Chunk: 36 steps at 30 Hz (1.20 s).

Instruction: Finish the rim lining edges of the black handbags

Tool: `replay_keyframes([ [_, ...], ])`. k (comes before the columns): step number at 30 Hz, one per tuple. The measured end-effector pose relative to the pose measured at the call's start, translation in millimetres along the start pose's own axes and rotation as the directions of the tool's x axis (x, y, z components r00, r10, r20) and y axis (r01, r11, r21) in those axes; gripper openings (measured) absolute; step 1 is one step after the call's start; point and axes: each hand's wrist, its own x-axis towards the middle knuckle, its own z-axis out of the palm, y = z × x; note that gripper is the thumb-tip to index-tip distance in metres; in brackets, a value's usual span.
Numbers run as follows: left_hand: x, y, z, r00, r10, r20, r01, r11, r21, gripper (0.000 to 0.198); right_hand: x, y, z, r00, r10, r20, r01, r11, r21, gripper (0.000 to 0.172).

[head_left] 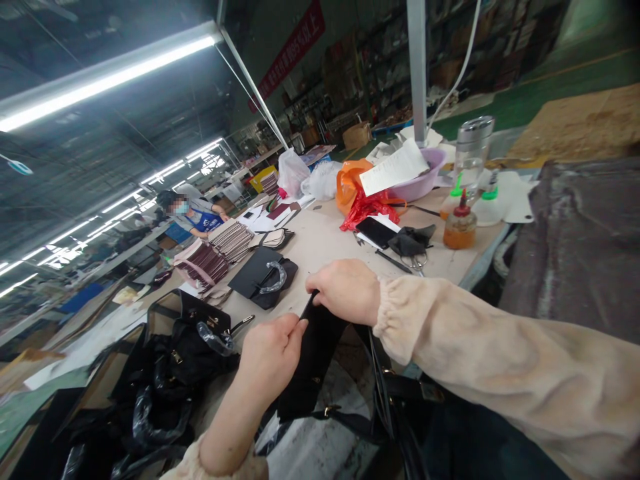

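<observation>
My left hand (273, 353) and my right hand (350, 290) both pinch the upper edge of a black bag (315, 350), a short way apart. A taut stretch of that edge shows between the two thumbs. Below my hands the bag hangs over the near side of the table. Black straps (377, 387) with gold-coloured fittings dangle beside it. My fingers hide part of the edge, and the bag's lower part is dark and hard to make out. Just beyond my left hand, a finished-looking black handbag (263, 275) lies flat, its handle wrapped in clear plastic.
Several black bags (175, 360) crowd the left. Stacked maroon panels (205, 263) stand farther back near a masked person (193, 213). On the right are a phone (376, 232), a black mask (413, 241), scissors (419, 261), an orange-filled bottle (460, 228) and a purple basin (425, 177).
</observation>
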Motion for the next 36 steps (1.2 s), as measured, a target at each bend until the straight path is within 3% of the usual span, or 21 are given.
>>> replay_keyframes([
  [7, 7.9, 0.8, -2.1, 0.999, 0.043, 0.012, -0.043, 0.997, 0.061, 0.035, 4.4, -0.2, 0.2, 1.000, -0.012, -0.009, 0.012, 1.000, -0.011, 0.016],
  [13, 21.2, 0.9, -4.3, 1.000, 0.010, 0.001, -0.010, 0.989, 0.145, 0.035, -7.9, 6.9, -8.2, 0.990, -0.138, -0.028, 0.139, 0.989, 0.044, 0.021],
  [19, 21.2, 3.2, -2.4, 1.000, -0.009, -0.009, 0.009, 0.998, 0.066, 0.035, -24.8, 8.9, -12.2, 0.988, -0.078, -0.136, 0.079, 0.997, 0.003, 0.015],
  [28, 20.6, 4.4, 1.7, 1.000, 0.002, -0.023, -0.002, 1.000, 0.015, 0.037, -9.0, 22.7, -12.1, 0.998, -0.048, -0.043, 0.047, 0.999, -0.009, 0.017],
  [36, 18.8, 4.9, 2.2, 1.000, 0.013, -0.010, -0.013, 1.000, -0.018, 0.036, -3.9, 20.2, -7.8, 0.994, -0.008, -0.110, 0.005, 0.999, -0.033, 0.022],
])
